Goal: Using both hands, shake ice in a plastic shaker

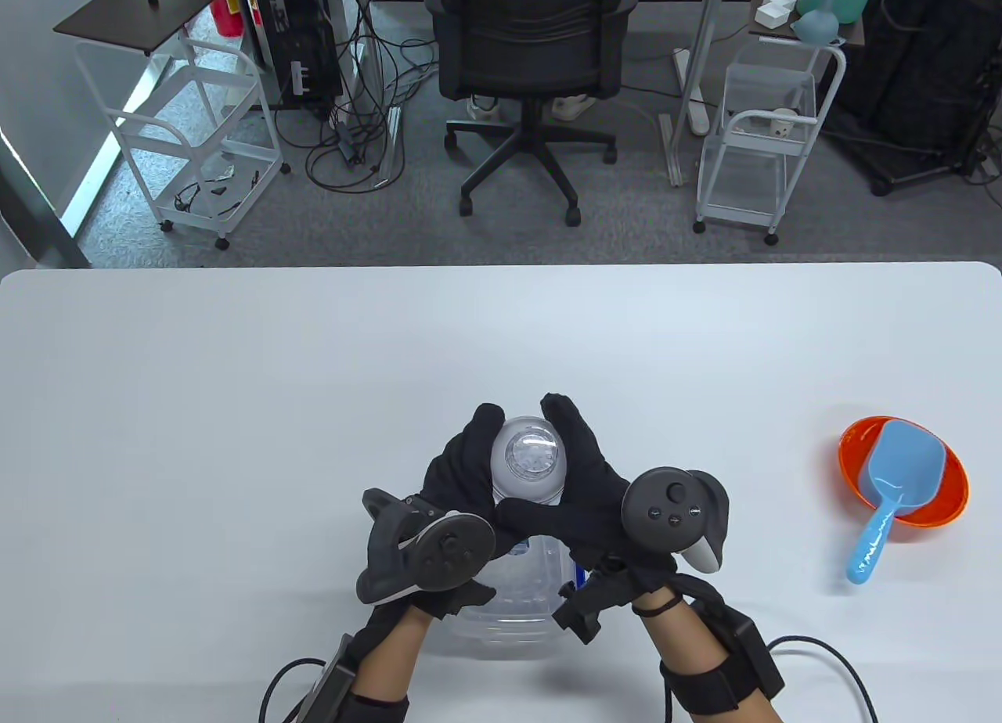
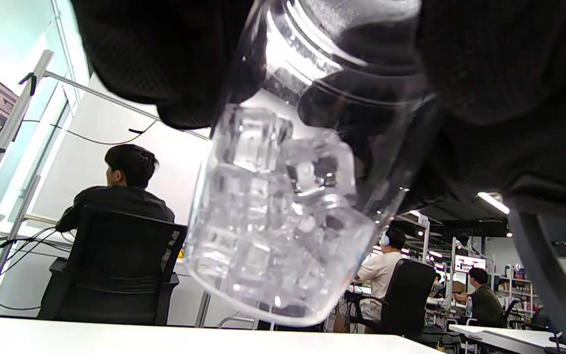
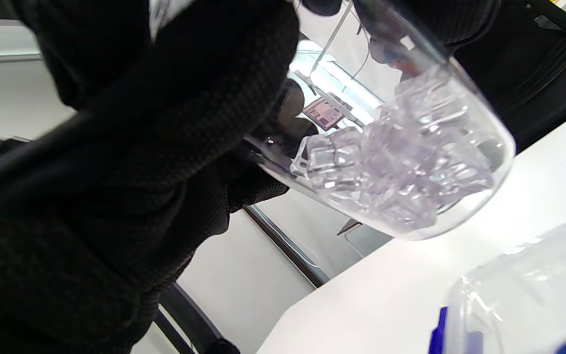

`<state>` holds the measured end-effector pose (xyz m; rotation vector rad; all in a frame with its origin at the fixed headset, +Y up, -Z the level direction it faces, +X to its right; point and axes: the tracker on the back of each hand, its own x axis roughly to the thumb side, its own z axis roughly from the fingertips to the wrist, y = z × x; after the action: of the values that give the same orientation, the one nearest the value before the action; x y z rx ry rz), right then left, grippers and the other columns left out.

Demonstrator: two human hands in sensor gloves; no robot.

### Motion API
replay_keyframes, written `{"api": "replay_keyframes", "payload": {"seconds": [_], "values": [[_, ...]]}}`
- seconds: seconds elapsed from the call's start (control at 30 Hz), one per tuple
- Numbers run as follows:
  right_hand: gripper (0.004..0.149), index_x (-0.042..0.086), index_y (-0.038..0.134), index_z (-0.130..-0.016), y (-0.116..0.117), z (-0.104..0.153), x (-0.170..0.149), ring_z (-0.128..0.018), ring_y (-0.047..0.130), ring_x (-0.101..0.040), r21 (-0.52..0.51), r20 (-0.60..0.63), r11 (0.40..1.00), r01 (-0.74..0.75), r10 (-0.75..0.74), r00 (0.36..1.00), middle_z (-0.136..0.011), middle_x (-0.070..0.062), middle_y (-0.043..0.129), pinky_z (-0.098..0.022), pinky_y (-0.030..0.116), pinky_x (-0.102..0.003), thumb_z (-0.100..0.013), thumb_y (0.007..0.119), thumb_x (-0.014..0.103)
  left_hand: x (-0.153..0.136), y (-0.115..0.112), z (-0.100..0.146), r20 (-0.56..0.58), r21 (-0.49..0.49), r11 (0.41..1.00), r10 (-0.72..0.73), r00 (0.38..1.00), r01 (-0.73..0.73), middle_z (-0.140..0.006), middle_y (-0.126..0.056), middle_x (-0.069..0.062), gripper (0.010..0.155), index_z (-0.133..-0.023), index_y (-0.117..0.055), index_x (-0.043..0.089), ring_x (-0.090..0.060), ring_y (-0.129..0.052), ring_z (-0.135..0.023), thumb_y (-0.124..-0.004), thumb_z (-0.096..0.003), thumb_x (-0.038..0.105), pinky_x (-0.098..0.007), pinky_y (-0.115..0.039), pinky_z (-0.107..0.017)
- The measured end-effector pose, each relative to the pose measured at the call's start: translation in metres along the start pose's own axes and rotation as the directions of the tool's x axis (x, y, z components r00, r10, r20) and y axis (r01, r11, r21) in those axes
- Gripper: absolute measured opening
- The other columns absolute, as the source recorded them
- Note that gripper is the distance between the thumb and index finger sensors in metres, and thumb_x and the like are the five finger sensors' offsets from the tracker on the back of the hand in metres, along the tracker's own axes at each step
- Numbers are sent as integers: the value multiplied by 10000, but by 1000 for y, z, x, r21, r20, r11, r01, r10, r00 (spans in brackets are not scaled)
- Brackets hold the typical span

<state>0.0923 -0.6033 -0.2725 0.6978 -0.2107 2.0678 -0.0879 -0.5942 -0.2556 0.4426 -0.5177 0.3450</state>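
A clear plastic shaker (image 1: 526, 458) with a domed lid is held above the table, between both gloved hands. My left hand (image 1: 462, 473) grips its left side and my right hand (image 1: 583, 473) grips its right side, thumb across the front. In the left wrist view the shaker (image 2: 283, 211) hangs clear of the table with several ice cubes (image 2: 273, 196) in its bottom. In the right wrist view the shaker (image 3: 410, 162) is tilted, with the ice (image 3: 396, 167) piled at its base.
A clear plastic container (image 1: 517, 590) with a blue clip stands under my wrists near the front edge; it also shows in the right wrist view (image 3: 523, 295). An orange bowl (image 1: 939, 496) with a blue scoop (image 1: 888, 488) in it sits at the right.
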Motion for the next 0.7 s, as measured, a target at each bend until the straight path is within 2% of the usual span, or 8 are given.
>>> {"api": "replay_keyframes", "payload": {"seconds": [0.17,0.3,0.5,0.6,0.7], "values": [[1067,-22,223,-1089,6,3,2,-911,658,-638,-54,22,996,-76,77,997,-1106,-333,459,-598,668,-703,-427,827,557,-2,-4,6,3,8,1000,-20,1000,20,-1122,-562,-314,1143,-1093,-143,-38,-458,-794,-950,-806,-439,624,-530,-719,-690],[1072,-49,240,-1080,16,4,5,-888,691,-635,-40,25,987,-154,155,988,-1086,-349,485,-578,690,-695,-425,819,571,-13,-12,17,-15,5,998,64,998,-64,-1129,-535,-313,1148,-1086,-115,-38,-462,-767,-963,-805,-444,617,-538,-698,-700],[1071,-55,254,-1076,23,6,5,-878,713,-623,-32,51,989,-147,149,988,-1074,-351,504,-573,709,-680,-422,813,584,-22,-8,30,18,-4,999,44,999,-44,-1143,-530,-298,1108,-1094,-113,-27,-434,-761,-987,-744,-472,639,-537,-690,-713],[1070,-62,255,-1073,22,6,5,-873,714,-625,-44,39,988,-146,148,988,-1069,-358,505,-568,712,-680,-426,809,585,-37,-4,42,-28,-47,998,31,999,-32,-1153,-522,-278,1058,-1105,-121,-12,-436,-737,-1004,-709,-505,630,-551,-668,-725],[1069,-58,249,-1074,19,5,-2,-880,708,-621,-52,2,988,-145,145,989,-1074,-352,497,-578,705,-677,-428,807,585,-66,1,60,-100,-43,998,-57,993,53,-1143,-537,-289,1003,-1114,-177,-17,-446,-744,-993,-686,-528,618,-558,-673,-712]]}}
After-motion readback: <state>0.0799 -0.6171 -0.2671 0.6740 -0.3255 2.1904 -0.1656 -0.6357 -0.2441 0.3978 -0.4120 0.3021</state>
